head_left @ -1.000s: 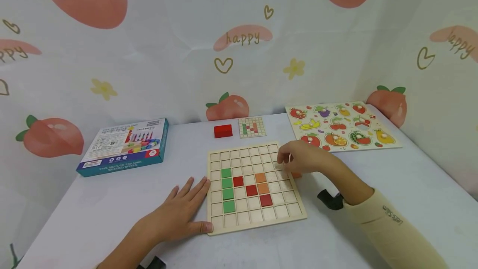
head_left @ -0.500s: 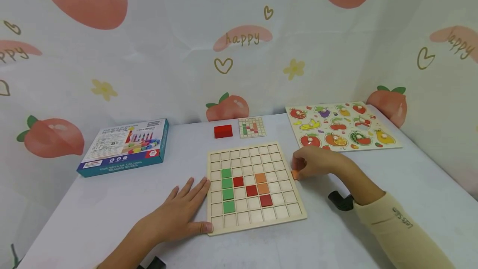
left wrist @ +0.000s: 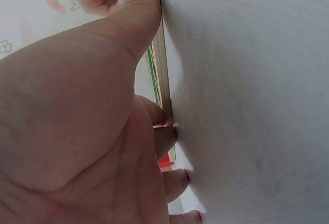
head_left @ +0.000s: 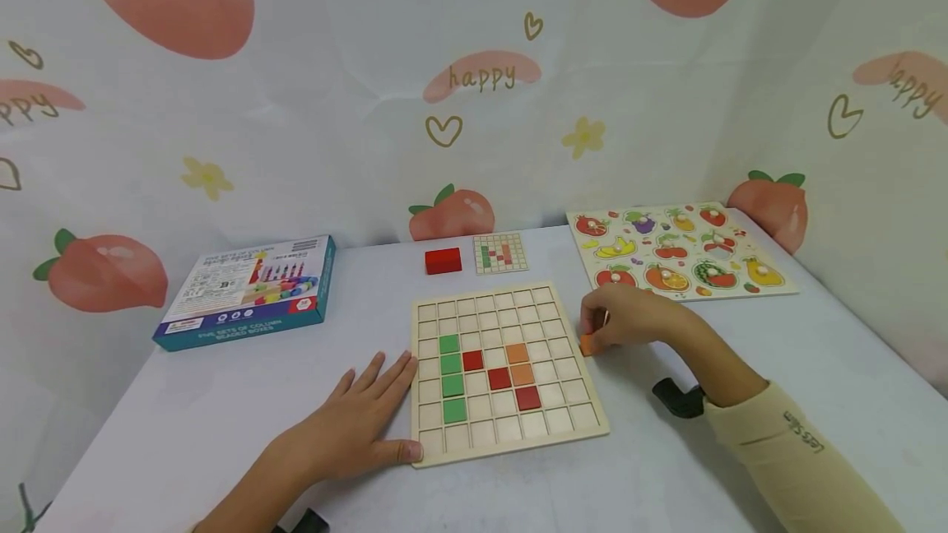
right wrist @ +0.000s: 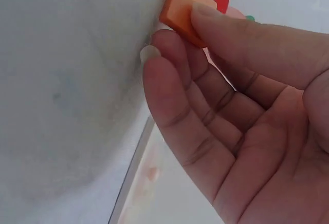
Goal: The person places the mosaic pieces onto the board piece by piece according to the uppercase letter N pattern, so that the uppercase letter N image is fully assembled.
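Observation:
Beside the right edge of the wooden grid board [head_left: 474, 447], my right hand [head_left: 629, 319] pinches an orange square tile [head_left: 587, 345]. In the right wrist view the thumb lies on the orange tile [right wrist: 182, 11], with curled fingers on its other side. Green tiles [head_left: 452, 385] form a column on the board, red tiles [head_left: 499, 377] run in a diagonal, and two orange tiles [head_left: 522, 373] sit at the right of these. My left hand [head_left: 348, 426] lies with spread fingers at the board's left edge; its thumb rests on the near left corner.
Behind the board are a red block [head_left: 443, 261] and a small pattern card [head_left: 500, 253]. A fruit puzzle board [head_left: 677, 253] lies at the back right, close to the right hand. At the left stands a flat cardboard box [head_left: 248, 290]. A printed curtain backs the table.
My right hand has moved off the board's upper right part, rightward and down, and now pinches the orange tile beside its edge. The left hand and board stay put.

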Tool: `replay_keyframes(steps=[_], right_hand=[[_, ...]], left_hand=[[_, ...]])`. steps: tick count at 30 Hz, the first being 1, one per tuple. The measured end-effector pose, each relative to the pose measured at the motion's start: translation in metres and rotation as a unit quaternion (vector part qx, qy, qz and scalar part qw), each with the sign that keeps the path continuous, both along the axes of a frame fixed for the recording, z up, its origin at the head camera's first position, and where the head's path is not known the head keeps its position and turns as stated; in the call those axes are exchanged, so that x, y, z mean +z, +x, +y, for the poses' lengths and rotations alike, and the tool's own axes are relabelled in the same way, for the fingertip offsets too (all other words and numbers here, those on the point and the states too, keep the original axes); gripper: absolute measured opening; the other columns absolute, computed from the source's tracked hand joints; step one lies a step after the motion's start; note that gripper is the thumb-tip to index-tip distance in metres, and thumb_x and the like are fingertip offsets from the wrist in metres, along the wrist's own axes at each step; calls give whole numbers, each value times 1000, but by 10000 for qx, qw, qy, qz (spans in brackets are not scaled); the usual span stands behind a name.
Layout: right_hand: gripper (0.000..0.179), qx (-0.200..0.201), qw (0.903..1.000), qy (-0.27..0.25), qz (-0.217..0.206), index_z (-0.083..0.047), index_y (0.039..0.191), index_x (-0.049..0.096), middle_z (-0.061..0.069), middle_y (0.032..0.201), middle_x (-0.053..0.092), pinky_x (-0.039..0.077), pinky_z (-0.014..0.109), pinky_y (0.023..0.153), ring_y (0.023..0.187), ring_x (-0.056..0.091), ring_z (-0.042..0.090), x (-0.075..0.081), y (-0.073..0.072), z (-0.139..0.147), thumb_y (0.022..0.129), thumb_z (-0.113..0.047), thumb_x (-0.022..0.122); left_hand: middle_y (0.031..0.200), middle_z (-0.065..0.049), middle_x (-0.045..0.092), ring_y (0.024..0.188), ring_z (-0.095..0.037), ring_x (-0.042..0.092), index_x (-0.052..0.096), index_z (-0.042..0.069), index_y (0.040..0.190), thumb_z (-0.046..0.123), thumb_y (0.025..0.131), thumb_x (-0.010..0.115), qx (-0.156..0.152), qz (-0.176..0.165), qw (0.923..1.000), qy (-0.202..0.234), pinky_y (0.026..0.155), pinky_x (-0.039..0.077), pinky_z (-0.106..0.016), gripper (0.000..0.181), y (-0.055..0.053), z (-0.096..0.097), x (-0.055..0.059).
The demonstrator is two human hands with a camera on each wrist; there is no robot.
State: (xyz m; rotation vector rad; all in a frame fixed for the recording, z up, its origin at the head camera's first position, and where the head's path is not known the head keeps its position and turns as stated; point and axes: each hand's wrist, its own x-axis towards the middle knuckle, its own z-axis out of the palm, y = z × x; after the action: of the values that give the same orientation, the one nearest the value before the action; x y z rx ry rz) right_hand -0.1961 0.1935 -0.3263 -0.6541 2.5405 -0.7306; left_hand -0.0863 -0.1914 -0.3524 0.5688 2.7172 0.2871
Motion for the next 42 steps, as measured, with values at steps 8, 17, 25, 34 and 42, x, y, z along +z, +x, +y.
replay_keyframes(steps=[8, 17, 25, 34, 42], right_hand=[[11, -123, 9995, -279, 121, -8, 84, 66, 2, 77, 61, 50, 32, 61, 63, 58, 16, 6, -2, -1, 87, -2, 74], [9, -173, 9991, -364, 159, -6, 84, 67, 2, 76, 62, 50, 31, 61, 63, 57, 16, 9, -7, -14, 89, -2, 73], [9, -210, 9992, -295, 189, -8, 84, 68, 2, 76, 62, 48, 30, 60, 63, 58, 16, 11, -14, -34, 89, -4, 74], [12, 43, 9987, -463, 217, -7, 81, 66, 1, 74, 62, 51, 28, 60, 64, 59, 17, 9, -19, -56, 87, 0, 74], [15, 288, 9977, -560, 244, -8, 77, 67, 0, 68, 62, 53, 26, 58, 60, 60, 16, 6, -22, -79, 85, 2, 74]], left_hand=[[167, -3, 16, 152, -38, 4, 21, 15, 162, 80, 79, 57, 9, -6, 10000, 16, 113, 8, -69, 111, 0, 1, 0], [167, -2, 16, 152, -38, 4, 21, 16, 162, 80, 78, 58, 48, -27, 10000, -35, 113, 8, -68, 112, 0, 0, -1], [167, 0, 16, 152, -37, 3, 21, 17, 162, 81, 77, 57, 66, -41, 10000, -30, 113, 7, -68, 112, -1, 1, -1], [167, -2, 16, 152, -38, 4, 21, 15, 161, 80, 78, 58, 40, -7, 10000, 12, 113, 8, -69, 112, 0, 1, -1], [167, -3, 16, 151, -39, 5, 22, 14, 161, 78, 78, 61, 70, -49, 10000, 52, 113, 8, -69, 112, 1, 1, 0]])
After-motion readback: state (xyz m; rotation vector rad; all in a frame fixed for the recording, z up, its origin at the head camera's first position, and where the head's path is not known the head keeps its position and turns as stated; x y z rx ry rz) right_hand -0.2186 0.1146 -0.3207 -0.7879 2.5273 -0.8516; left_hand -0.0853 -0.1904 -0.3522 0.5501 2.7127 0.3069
